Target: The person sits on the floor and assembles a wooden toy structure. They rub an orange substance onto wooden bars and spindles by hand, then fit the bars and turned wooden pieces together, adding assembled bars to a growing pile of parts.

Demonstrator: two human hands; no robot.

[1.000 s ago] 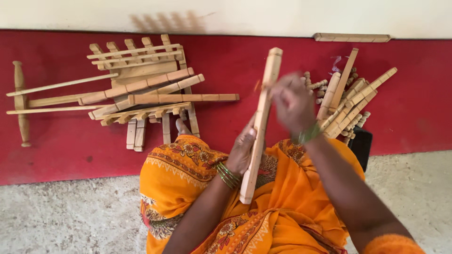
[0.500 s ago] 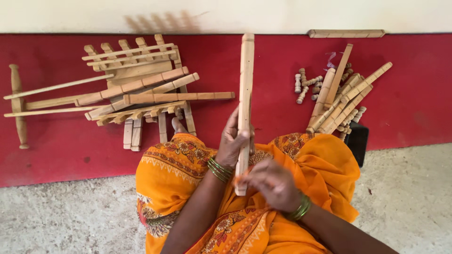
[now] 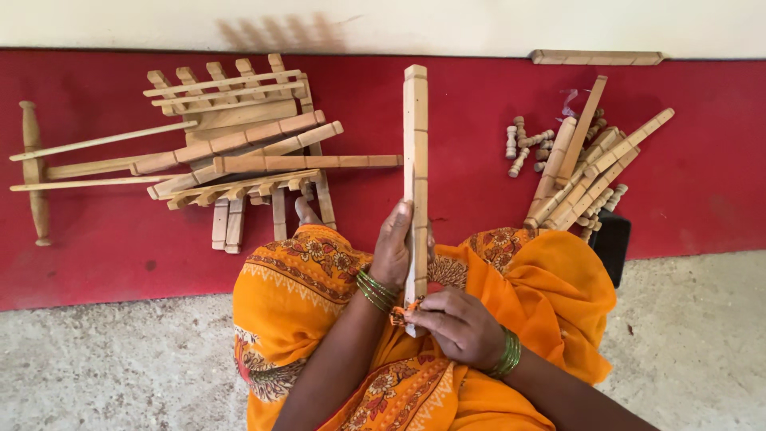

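Left hand (image 3: 393, 249) grips notched wooden bar (image 3: 415, 160) mid-length, upright over lap. Right hand (image 3: 456, 326) pinches small orange piece (image 3: 400, 314) at bar's bottom end. Advice: keep bar steady, work close to end.

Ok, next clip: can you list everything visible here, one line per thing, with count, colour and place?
long notched wooden bar: one, pale wood, centre, held upright over the lap
pile of wooden frame parts: one pile, pale wood, on the red mat at left
turned wooden spindle: one, pale wood, far left of the mat
bundle of wooden slats: one bundle, pale wood, on the mat at right
small turned pegs: several, pale wood, just left of that bundle
single wooden bar: one, pale wood, top right by the wall
red mat: one, red, across the floor
black object: one, black, right of the lap, kind unclear
left hand: grips the bar's middle
right hand: at the bar's lower end
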